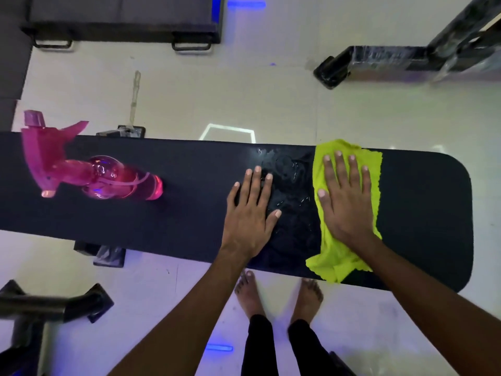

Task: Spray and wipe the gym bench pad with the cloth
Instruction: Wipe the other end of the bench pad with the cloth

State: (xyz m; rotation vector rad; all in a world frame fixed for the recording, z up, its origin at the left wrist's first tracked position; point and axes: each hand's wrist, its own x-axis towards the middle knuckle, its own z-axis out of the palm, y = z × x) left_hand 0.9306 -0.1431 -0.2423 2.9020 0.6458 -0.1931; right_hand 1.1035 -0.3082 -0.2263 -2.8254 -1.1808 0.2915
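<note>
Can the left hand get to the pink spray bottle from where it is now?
Probably yes: the left hand rests flat on the bench pad, and only bare pad lies between it and the spray bottle.

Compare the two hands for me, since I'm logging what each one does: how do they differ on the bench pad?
The right hand lies flat on the yellow-green cloth, pressing it to the bench pad; the left hand rests on the bare pad with nothing under it. The right hand sits nearer the pad's rounded end, the left nearer the pink spray bottle. The wet patch lies between them. Both are open, fingers straight and spread, palms down.
</note>
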